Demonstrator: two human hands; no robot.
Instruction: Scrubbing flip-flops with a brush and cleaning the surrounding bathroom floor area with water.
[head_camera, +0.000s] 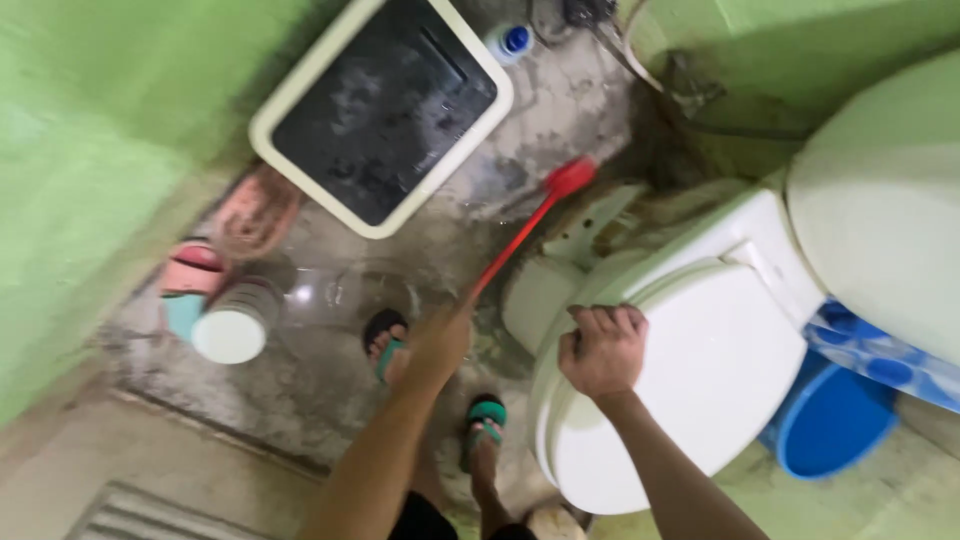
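Observation:
My left hand (438, 340) grips the end of a red long-handled brush (530, 225), whose head points at the wet floor beside the toilet base. My right hand (603, 347) is curled over the front left edge of the closed white toilet lid (720, 370). The white toilet (560, 290) stands at the right, with its tank (885, 230) behind it. My two feet in green sandals (486, 412) stand on the concrete floor below the hands.
A cream-rimmed rectangular basin (385, 105) of dark water sits at the top. A white round container (232, 330) and pink items (195, 272) lie by the green left wall. A blue bucket (830, 420) stands right of the toilet. A blue-capped bottle (512, 40) is at the back.

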